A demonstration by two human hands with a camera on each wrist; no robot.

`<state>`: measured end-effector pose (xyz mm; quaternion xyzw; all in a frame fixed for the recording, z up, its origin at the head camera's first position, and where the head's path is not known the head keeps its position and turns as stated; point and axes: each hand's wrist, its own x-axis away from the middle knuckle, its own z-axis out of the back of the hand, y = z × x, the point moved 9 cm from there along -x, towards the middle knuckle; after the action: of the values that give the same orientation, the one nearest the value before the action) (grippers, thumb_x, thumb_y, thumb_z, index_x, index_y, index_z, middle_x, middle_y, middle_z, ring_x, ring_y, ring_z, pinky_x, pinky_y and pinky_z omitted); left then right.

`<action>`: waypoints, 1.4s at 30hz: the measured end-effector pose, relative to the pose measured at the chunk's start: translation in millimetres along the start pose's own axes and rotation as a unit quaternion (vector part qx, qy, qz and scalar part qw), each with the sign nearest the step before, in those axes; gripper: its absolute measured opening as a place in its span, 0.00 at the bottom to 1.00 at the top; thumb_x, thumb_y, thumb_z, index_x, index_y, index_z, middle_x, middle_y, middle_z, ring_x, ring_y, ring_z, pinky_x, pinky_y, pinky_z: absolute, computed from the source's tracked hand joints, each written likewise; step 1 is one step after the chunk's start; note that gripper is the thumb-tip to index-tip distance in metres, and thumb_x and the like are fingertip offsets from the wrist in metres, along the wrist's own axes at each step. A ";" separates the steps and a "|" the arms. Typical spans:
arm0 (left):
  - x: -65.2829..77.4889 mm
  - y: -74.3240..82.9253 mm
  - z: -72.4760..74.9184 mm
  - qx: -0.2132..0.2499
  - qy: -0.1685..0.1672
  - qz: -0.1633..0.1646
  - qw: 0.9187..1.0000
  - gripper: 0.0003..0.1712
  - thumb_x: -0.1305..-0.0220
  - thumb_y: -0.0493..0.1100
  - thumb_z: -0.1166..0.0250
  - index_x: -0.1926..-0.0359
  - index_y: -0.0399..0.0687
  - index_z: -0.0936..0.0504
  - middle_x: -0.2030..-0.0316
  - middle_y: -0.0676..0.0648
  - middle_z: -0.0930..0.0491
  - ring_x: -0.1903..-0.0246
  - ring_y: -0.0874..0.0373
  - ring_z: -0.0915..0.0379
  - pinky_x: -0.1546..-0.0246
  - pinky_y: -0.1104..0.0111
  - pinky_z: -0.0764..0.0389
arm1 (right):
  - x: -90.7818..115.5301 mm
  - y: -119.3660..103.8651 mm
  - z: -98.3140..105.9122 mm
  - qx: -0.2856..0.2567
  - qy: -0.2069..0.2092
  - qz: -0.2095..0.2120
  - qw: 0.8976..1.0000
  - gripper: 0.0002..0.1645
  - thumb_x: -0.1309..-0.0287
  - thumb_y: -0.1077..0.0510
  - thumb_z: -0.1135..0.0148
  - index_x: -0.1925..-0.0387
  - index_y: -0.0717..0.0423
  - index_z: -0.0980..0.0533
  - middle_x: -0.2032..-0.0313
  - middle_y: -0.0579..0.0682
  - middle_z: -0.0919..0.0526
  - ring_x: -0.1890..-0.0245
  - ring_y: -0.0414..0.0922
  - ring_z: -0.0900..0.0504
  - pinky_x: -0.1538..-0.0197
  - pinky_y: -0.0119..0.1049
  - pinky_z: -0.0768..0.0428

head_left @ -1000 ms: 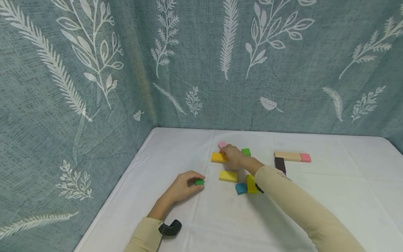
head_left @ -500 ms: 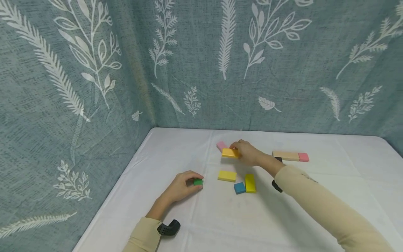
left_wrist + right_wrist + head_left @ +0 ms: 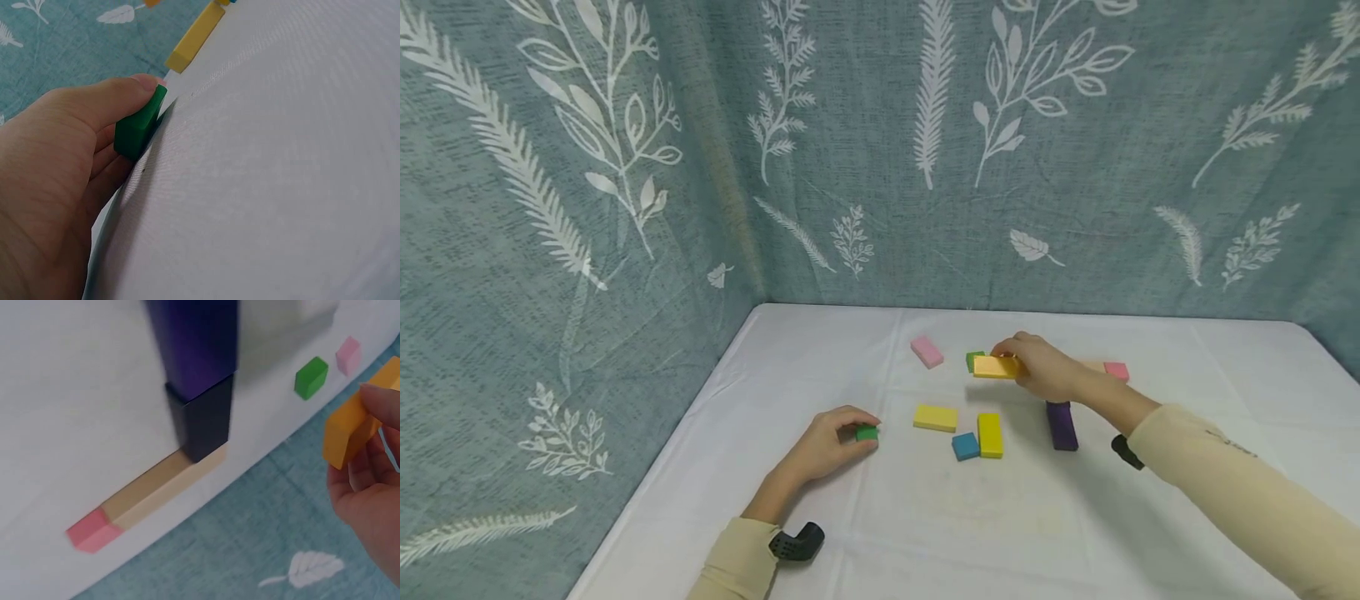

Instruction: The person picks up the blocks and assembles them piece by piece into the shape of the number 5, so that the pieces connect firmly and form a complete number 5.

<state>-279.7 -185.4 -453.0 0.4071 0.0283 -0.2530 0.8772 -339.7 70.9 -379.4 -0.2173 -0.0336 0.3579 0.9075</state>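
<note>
My right hand (image 3: 1041, 367) pinches an orange-yellow rectangular block (image 3: 996, 367) by its right end, held above the table as its shadow falls below. In the right wrist view the same orange block (image 3: 350, 428) sits between thumb and fingers. My left hand (image 3: 833, 442) rests on the table at the left, thumb and fingers around a small green block (image 3: 139, 125). Beyond the right hand, a row of blocks lies end to end: a pink block (image 3: 94, 530), a tan block (image 3: 159, 486), a black block (image 3: 203, 422) and a purple block (image 3: 197, 347).
Between the hands lie a pale yellow block (image 3: 936, 418), a blue block (image 3: 966, 447) and a bright yellow block (image 3: 990, 435). Farther back are a light pink block (image 3: 927, 352) and another green block (image 3: 972, 361). A patterned curtain (image 3: 865, 150) hangs behind the white table (image 3: 970, 533).
My right hand has lifted the orange block off the table and carried it rightward, uncovering the light pink block. The left hand stays at the small green block.
</note>
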 end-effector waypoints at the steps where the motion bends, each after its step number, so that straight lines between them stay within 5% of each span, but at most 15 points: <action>1: 0.0 0.6 0.2 0.000 0.001 -0.002 1.000 0.16 0.45 0.38 0.29 0.54 0.45 0.17 0.57 0.51 0.19 0.56 0.57 0.24 0.52 0.65 0.23 | 4.1 0.9 1.9 0.000 0.000 0.001 1.000 0.22 0.48 0.78 0.42 0.49 0.68 0.27 0.57 0.60 0.25 0.54 0.57 0.27 0.47 0.52 0.26; 31: -0.1 4.2 1.0 0.012 0.007 -0.013 1.000 0.15 0.44 0.37 0.30 0.54 0.42 0.17 0.57 0.48 0.19 0.56 0.54 0.23 0.53 0.64 0.22 | 111.7 54.4 16.5 0.002 -0.005 -0.021 1.000 0.19 0.50 0.75 0.36 0.55 0.64 0.25 0.59 0.52 0.21 0.59 0.52 0.23 0.52 0.51 0.22; 42: -0.7 0.8 -0.3 0.019 0.000 0.002 1.000 0.16 0.44 0.37 0.29 0.54 0.42 0.17 0.56 0.48 0.19 0.54 0.55 0.23 0.51 0.64 0.23 | 132.5 68.4 -2.9 -0.047 -0.067 -0.055 0.995 0.21 0.49 0.76 0.40 0.52 0.63 0.25 0.55 0.53 0.22 0.54 0.54 0.24 0.47 0.56 0.27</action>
<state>-279.9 -184.5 -452.4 0.4241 0.0224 -0.2518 0.8696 -284.2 202.2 -423.2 -0.2331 -0.1230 0.3188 0.9104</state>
